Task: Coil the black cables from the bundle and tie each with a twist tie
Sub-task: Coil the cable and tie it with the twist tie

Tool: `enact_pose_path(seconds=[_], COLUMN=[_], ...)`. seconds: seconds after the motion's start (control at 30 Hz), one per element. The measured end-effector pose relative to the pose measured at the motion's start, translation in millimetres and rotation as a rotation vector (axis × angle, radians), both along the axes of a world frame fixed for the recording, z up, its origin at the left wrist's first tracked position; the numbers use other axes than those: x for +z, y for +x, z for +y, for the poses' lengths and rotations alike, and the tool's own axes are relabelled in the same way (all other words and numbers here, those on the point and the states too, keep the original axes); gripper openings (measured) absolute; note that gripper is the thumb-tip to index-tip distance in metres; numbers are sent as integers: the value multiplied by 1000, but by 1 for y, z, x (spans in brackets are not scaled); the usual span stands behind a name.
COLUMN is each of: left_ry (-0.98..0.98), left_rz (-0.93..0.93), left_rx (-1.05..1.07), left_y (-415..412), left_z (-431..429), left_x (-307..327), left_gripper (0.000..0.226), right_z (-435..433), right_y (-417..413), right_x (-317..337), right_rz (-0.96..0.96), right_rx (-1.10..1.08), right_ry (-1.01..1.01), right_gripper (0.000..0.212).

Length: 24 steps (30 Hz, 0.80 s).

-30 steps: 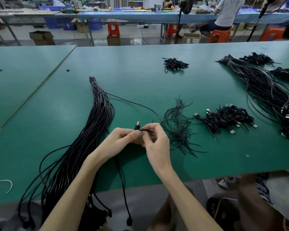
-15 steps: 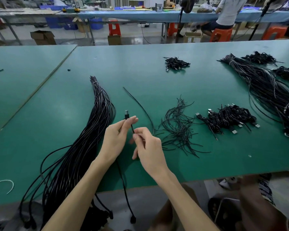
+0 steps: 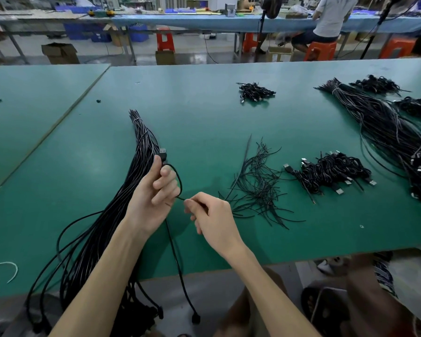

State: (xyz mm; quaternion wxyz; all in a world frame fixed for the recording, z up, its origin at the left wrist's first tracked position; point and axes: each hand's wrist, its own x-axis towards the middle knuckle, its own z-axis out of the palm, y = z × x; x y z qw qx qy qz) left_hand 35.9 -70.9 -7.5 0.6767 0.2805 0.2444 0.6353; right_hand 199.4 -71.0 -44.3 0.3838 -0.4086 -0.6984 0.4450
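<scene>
1. Green bench top (image 3: 289, 242) up close. One black cable (image 3: 177, 263) trails off its near edge, far-end plug dangling below.
2. Change vs a sec ago: both hands were bunched together mid-table round the plug. Now the left hand (image 3: 153, 190) has swung over right beside the bundle (image 3: 141, 152). It's pinching the cable just under the USB plug (image 3: 163, 153), which pokes up past the thumb.
3. Right hand (image 3: 212, 215) has come apart from it, thumb + forefinger nipping the same cable, other fingers curled in.
4. The cable arcs from plug to right hand, so imo the first loop of the coil is started. Can't tell if it goes fully round the left fingers, bit blurry.
5. No tie picked up yet. Twist ties (image 3: 255, 186) lie loose just right of the hands, finished coils (image 3: 331, 171) beyond them.
6. Further back there's a small coil pile (image 3: 254, 91) and a second bundle (image 3: 387, 127) far right. Then an aisle w/ boxes, a blue bench and a person (image 3: 331, 18) on an orange stool (image 3: 320, 49).
</scene>
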Motion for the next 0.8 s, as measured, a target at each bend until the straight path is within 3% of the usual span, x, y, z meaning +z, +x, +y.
enact_pose_path(seconds=[0.2, 0.33, 0.43, 0.53, 0.67, 0.8], left_ry=[71, 104, 184, 279, 389, 374], left_rz=[236, 726, 1080, 1309, 1466, 1464], left_rx=[-77, 90, 177, 284, 455, 497], left_y=[-6, 1, 12, 14, 13, 6], left_z=[-3, -5, -5, -3, 0, 1], left_x=[-3, -8, -16, -25, -30, -35], left_gripper=[57, 60, 63, 57, 41, 35], right_z=[3, 8, 6, 6, 3, -2], right_y=[4, 7, 6, 5, -2, -5], right_x=[1, 2, 3, 2, 2, 2], right_rz=[69, 250, 240, 201, 87, -36], right_rx=[-60, -159, -157, -180, -194, -226], right_ry=[-72, -139, -124, -72, 136, 248], right_gripper=[11, 3, 9, 10, 15, 25])
